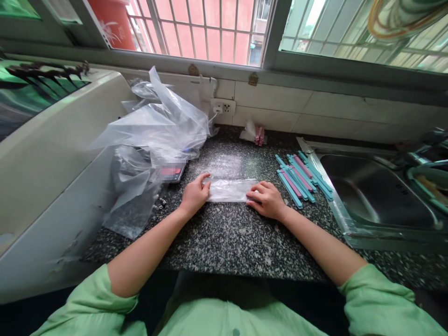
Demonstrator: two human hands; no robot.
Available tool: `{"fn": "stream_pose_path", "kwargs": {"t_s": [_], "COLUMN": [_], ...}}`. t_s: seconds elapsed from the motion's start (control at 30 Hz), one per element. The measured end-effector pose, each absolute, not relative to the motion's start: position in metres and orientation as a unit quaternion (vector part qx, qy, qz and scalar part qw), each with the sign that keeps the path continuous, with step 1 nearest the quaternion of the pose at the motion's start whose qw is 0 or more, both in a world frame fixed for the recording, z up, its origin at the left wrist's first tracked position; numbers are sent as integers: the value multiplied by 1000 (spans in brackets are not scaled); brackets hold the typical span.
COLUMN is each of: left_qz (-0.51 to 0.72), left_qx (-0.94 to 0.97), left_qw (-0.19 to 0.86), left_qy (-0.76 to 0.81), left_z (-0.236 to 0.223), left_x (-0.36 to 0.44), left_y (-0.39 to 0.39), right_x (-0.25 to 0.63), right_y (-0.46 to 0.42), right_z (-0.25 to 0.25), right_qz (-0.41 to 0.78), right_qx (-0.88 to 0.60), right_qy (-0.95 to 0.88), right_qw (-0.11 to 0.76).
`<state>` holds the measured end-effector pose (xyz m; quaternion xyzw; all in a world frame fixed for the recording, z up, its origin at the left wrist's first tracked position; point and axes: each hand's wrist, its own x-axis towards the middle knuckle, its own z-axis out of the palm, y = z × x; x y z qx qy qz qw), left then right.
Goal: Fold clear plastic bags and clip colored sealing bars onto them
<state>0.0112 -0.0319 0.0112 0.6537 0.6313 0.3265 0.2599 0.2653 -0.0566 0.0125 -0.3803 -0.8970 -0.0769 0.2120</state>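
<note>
A small clear plastic bag (229, 190) lies flat on the speckled dark countertop (227, 238). My left hand (194, 194) pinches its left end, thumb on top and fingers curled. My right hand (266, 199) presses on its right end with bent fingers. A pile of several blue and pink strips (301, 177) lies just right of my right hand, apart from it.
A heap of large clear plastic bags (154, 140) covers the counter's left side, with a small scale (172, 171) partly under it. A steel sink (378, 196) is at the right. A white appliance (52, 163) stands at the left. A wall socket (224, 107) and small pink items (258, 135) are at the back.
</note>
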Motion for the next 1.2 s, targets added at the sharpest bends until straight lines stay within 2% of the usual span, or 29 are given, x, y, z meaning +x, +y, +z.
{"fn": "stream_pose_path", "kwargs": {"t_s": [0.2,0.33,0.5,0.63,0.83,0.93,1.03,1.1,1.2], "left_qz": [391,447,334,249,252,314,384,436,526], "left_qx": [651,691,851,889,886,874,850,811,693], "left_qw": [252,132,37,-6,-53,-22,62,140,300], "left_qy": [600,552,404,385,385,370,354,364,392], "left_z": [13,17,16,8,8,13,23,33,51], "left_x": [4,-9,-12,-7,-2,3,8,11,15], "left_y": [-29,-31,-36,-32,-31,-38,-46,-48,-40], "right_x": [267,268,268,268,269,267,262,257,247], "right_y": [-53,-53,-53,-52,-54,-58,-62,-66,-76], "right_z": [10,9,9,9,11,15,18,21,28], "right_qz": [-64,-55,-43,-44,-102,-148,-139,-76,111], "right_qx": [-393,-402,-405,-403,-405,-409,-417,-431,-467], "right_qy": [-892,-887,-885,-885,-876,-865,-861,-854,-801], "right_qw": [216,220,226,231,243,249,256,281,358]}}
